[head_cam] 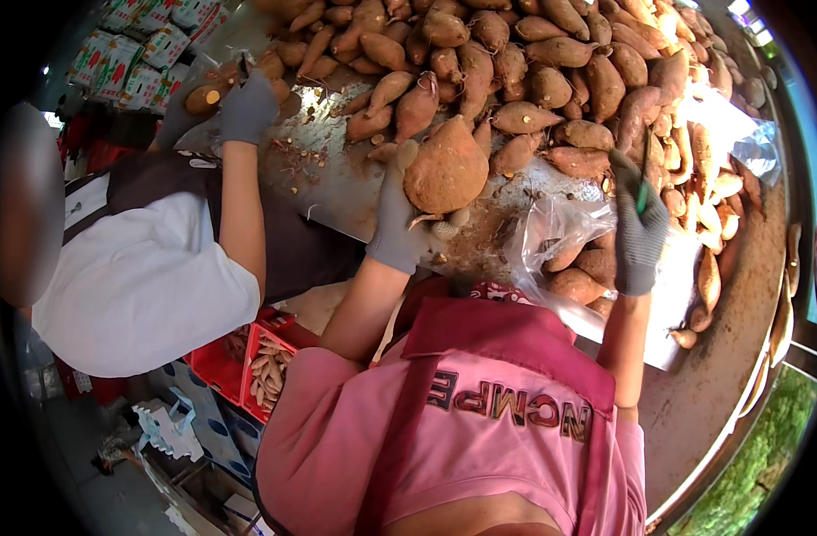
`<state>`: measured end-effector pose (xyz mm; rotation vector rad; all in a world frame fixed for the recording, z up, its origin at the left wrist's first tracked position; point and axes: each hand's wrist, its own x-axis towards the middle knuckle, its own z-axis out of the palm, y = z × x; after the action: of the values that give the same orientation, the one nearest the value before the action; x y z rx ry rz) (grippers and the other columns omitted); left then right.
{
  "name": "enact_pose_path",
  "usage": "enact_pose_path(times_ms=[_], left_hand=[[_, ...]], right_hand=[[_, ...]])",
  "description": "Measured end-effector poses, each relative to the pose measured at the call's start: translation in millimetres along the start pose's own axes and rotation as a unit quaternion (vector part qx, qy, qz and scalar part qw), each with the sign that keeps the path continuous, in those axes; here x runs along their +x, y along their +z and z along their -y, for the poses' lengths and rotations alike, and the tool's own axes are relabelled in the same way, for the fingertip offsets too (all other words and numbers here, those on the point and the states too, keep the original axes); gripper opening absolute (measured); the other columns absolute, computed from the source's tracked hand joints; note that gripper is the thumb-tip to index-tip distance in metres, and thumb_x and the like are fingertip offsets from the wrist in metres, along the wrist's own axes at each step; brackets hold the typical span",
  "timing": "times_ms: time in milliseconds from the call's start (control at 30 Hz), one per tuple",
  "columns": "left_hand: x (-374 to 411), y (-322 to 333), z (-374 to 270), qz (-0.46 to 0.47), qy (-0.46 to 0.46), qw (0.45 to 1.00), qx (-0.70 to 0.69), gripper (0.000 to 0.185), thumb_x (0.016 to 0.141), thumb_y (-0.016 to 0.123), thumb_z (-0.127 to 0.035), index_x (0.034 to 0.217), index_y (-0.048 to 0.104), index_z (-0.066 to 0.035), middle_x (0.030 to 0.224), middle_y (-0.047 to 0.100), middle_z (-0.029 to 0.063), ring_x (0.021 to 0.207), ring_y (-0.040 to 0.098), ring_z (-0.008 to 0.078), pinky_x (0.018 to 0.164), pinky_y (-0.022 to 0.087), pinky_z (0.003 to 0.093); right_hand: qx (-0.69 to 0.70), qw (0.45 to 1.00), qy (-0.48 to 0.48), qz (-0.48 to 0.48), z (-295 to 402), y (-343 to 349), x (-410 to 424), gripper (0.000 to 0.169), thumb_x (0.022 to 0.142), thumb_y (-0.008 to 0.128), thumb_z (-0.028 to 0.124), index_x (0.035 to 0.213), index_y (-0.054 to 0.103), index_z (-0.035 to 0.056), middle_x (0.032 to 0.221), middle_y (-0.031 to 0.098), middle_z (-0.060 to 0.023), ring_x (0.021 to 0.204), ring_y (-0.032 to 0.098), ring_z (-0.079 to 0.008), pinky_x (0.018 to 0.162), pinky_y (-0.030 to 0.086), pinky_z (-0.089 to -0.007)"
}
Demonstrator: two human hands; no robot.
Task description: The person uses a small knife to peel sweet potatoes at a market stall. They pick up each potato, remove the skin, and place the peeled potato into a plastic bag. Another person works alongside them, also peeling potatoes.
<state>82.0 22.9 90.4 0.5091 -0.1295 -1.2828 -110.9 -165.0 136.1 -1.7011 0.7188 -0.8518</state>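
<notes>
In the head view my left hand (402, 214), in a grey glove, grips a large round sweet potato (447, 167) above the metal table (341, 201). My right hand (638, 224), also gloved in grey, is closed around the green handle of a knife (643, 191), whose narrow dark blade points away from me. Between my hands and close to my body lies a clear plastic bag (549, 221) with several sweet potatoes (576, 286) in it. Beyond both hands a large heap of sweet potatoes (549, 87) covers the table, some with cut ends.
At my left a co-worker in a white shirt (140, 275) holds a cut sweet potato (203, 99) in gloved hands. Red crates (247, 365), one with small sweet potatoes, stand below on the left. Printed packages (140, 60) are stacked at the far left. Root scraps lie on the table.
</notes>
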Motion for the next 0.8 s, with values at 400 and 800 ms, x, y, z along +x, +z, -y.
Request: enact_pose_path(times_ms=[400, 800], left_hand=[[-20, 42, 21, -0.011, 0.177, 0.961, 0.212, 0.054, 0.088, 0.046, -0.045, 0.121, 0.049, -0.003, 0.116, 0.057, 0.0107, 0.105, 0.058, 0.0251, 0.091, 0.047, 0.0365], [76, 117, 139, 0.268, 0.027, 0.509, 0.817, 0.055, 0.074, 0.065, -0.046, 0.109, 0.057, -0.004, 0.097, 0.063, 0.0171, 0.086, 0.062, 0.0275, 0.078, 0.049, 0.0356]], right_hand=[[-0.307, 0.916, 0.034, -0.258, 8, -142, -91, 0.068, 0.076, 0.072, 0.007, 0.135, 0.038, 0.0038, 0.129, 0.049, -0.0123, 0.113, 0.049, -0.0155, 0.092, 0.042, -0.0286], [-0.451, 0.859, 0.135, -0.201, -67, -144, -144, 0.042, 0.076, 0.068, 0.010, 0.115, 0.055, 0.0012, 0.106, 0.060, -0.0190, 0.101, 0.057, -0.0314, 0.090, 0.043, -0.0378]])
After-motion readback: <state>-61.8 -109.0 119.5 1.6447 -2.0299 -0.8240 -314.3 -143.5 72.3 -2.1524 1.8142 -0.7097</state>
